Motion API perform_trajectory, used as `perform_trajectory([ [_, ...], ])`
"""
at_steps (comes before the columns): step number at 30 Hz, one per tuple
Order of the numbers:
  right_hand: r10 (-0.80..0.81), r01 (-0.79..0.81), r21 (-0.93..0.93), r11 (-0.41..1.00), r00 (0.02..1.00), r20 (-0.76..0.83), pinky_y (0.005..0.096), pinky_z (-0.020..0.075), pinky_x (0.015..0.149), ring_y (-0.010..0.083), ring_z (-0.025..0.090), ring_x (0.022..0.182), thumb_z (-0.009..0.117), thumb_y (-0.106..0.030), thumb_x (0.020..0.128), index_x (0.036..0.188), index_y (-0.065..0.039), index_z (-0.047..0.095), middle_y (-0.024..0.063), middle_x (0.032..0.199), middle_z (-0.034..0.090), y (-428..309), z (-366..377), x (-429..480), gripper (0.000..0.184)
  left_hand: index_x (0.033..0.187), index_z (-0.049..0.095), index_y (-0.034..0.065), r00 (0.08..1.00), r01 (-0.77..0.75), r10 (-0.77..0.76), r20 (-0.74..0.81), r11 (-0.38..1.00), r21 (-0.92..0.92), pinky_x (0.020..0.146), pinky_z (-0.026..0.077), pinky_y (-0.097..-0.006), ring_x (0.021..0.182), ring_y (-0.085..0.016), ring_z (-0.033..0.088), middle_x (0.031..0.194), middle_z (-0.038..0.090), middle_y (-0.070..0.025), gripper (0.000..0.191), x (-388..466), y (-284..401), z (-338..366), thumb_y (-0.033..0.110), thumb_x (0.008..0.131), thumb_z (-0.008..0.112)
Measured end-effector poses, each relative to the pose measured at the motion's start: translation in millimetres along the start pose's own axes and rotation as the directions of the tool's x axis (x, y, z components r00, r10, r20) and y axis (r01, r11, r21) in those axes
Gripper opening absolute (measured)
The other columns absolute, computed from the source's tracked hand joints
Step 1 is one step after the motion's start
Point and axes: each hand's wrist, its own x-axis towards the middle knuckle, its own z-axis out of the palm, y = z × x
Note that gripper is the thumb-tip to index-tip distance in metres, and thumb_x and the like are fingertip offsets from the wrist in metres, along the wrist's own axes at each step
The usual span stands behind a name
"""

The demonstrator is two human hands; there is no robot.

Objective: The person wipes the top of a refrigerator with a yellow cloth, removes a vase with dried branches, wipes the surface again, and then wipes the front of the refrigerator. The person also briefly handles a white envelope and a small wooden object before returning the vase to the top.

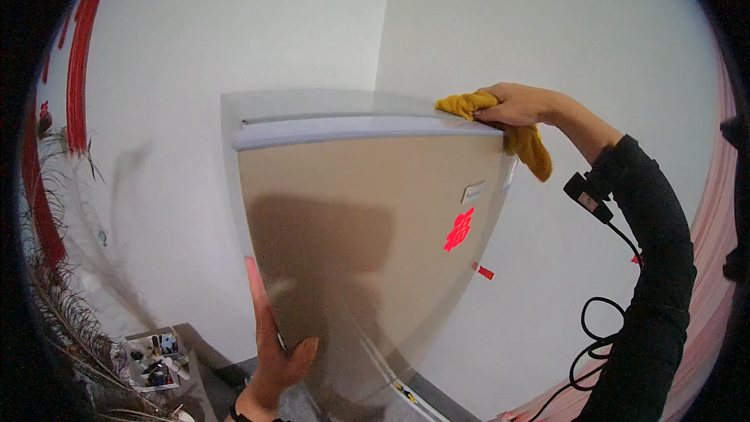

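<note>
In my right hand [518, 104] is a bunched mustard-yellow cloth [534, 155]. The hand rests at the top right corner of a tall household appliance [351, 170] with a glossy beige front and a whitish top edge [363, 126]. Part of the cloth lies along that top, and a loose end hangs down the right side. Lower down, my left hand [275, 343] lies against the appliance's left edge, its fingers extended along the side and its thumb spread towards the front. A pink-red paper decoration [459, 230] and a small label with writing [473, 192] are on the front.
The appliance stands by a corner of white walls [304, 29]. A black cable [595, 337] hangs beside my right sleeve. Pink curtains [712, 246] are at right. At lower left, feathery stems [76, 328] stand near a box of small items [153, 384]. Red strips [82, 64] hang above.
</note>
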Motion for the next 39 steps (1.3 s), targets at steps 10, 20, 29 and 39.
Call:
perform_trajectory([
  [10,-0.522,0.514,0.142,0.846,0.853,0.023,0.0347,0.0425,0.092,0.0184,0.054,0.102,0.054,-0.035,0.095,0.124,-0.005,0.055,0.009,0.109,0.063,-97.9,2.4,67.6,0.042,0.152,0.013,0.0073,0.998,0.008,-0.012,-0.061,0.998,-0.058,0.112,0.026,-0.0499,0.138,-0.036,0.028,0.152,0.02,-0.0245,0.082,-22.1,-54.4,-3.2,0.02,0.087,0.062],
  [20,-0.317,0.278,0.155,0.948,0.863,0.393,0.0375,0.0375,0.105,0.0212,0.047,0.122,0.053,-0.042,0.096,0.146,-0.01,0.034,0.0102,0.136,0.051,-21.7,-16.2,135.2,0.062,0.137,0.041,-0.0054,0.944,-0.29,0.285,0.169,0.957,0.005,0.098,0.039,-0.0455,0.122,-0.04,0.047,0.138,0.044,-0.0268,0.056,-22.3,-38.8,-18.2,0.016,0.088,0.06],
  [29,0.105,-0.152,0.061,0.986,0.873,0.477,0.0452,0.0455,0.102,0.0271,0.047,0.127,0.048,-0.047,0.097,0.145,-0.008,0.034,0.0146,0.141,0.046,29.6,-31.1,181.7,0.063,0.147,0.028,0.0038,0.939,-0.213,0.221,0.265,0.975,-0.06,0.108,0.02,-0.0553,0.137,-0.047,0.014,0.149,0.009,-0.0308,0.067,-36.4,-60.4,-14.4,0.023,0.092,0.059],
  [39,-0.12,0.09,0.108,0.99,0.944,0.307,0.0475,0.0292,0.111,0.0371,0.03,0.139,0.021,-0.071,0.092,0.149,-0.003,0.022,0.0257,0.151,0.027,-60.0,20.4,264.4,0.089,0.146,0.029,-0.0047,0.939,-0.341,0.327,0.106,0.927,0.154,0.112,0.017,-0.0549,0.143,-0.046,0.012,0.154,0.012,-0.0318,0.07,3.0,-11.1,-0.9,0.027,0.092,0.059],
])
